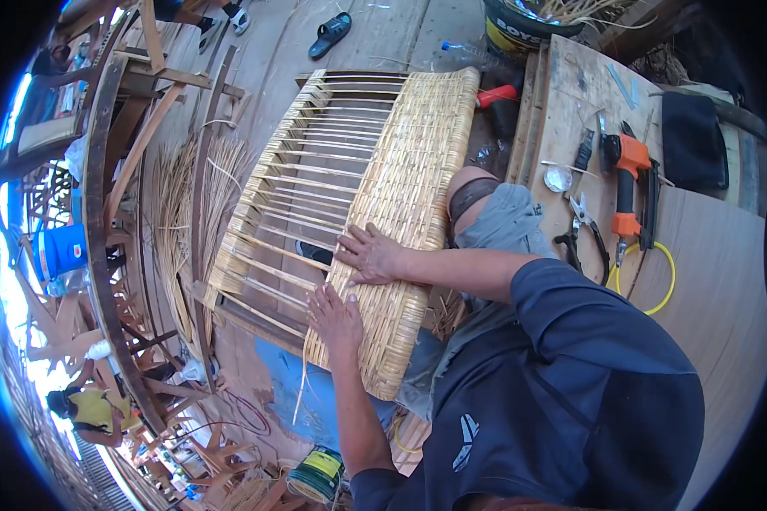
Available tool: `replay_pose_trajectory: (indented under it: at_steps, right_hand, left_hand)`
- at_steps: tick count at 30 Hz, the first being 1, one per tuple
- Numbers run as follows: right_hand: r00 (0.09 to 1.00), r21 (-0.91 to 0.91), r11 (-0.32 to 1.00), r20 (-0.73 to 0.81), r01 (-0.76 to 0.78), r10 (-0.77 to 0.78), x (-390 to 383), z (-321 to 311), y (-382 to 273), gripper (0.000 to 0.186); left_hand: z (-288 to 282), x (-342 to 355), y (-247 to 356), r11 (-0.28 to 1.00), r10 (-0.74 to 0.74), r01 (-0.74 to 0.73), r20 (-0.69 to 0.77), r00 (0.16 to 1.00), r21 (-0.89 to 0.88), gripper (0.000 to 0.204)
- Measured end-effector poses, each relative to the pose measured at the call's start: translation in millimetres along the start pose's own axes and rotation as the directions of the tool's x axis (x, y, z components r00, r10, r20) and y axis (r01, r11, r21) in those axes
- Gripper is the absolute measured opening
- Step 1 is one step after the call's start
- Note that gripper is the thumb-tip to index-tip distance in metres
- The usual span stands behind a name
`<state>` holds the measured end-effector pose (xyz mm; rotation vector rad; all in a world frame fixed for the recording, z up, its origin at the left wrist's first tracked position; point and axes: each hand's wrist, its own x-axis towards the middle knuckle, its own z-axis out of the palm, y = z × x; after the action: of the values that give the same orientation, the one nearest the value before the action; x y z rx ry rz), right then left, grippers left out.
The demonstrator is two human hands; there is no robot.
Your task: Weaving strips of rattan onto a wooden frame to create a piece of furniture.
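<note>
A wooden frame with a partly woven rattan panel (418, 145) lies across my lap. Its right side is densely woven, while bare strands (315, 179) span the left side with gaps between them. My right hand (371, 255) lies flat on the weave near its edge, fingers spread. Lower down, my left hand (336, 322) rests at the same edge, fingers stretched out over the strands and nothing visibly gripped. From the panel's lower edge a loose strand (300, 390) hangs down. Whatever lies under both palms is hidden.
To the right, a wooden board holds an orange nail gun (629, 175) with a yellow hose (669, 294), pliers (579, 226) and a black pouch (694, 140). Bundled strands (175, 213) lie left, beside wooden frames. A bucket (528, 30) stands at the back, a can (317, 473) at the bottom.
</note>
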<state>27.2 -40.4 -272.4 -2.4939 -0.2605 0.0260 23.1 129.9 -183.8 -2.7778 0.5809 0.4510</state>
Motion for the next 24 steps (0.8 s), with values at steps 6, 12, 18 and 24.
replay_pose_trajectory:
  at_steps: [6,12,18,24]
  right_hand:
    - [0.995,-0.01,1.0,0.098,-0.016,0.017,-63,-32,-17,0.064]
    - [0.855,0.094,0.994,-0.51,-0.049,0.09,-155,-147,71,0.027]
    - [0.617,-0.042,0.657,-0.394,-0.753,0.681,-298,-182,198,0.022]
    - [0.694,-0.185,0.676,-0.321,-0.714,0.644,-307,-149,213,0.015]
  left_hand:
    - [2,-19,0,0.999,-0.025,0.026,-0.012,1.0,0.03,0.06]
    - [3,-48,13,0.994,0.018,-0.019,-0.004,1.0,-0.109,0.06]
    - [-46,-29,142,0.755,0.405,-0.552,-0.41,0.817,-0.354,0.051]
    - [-41,23,307,0.496,0.668,-0.796,-0.434,0.605,-0.346,0.048]
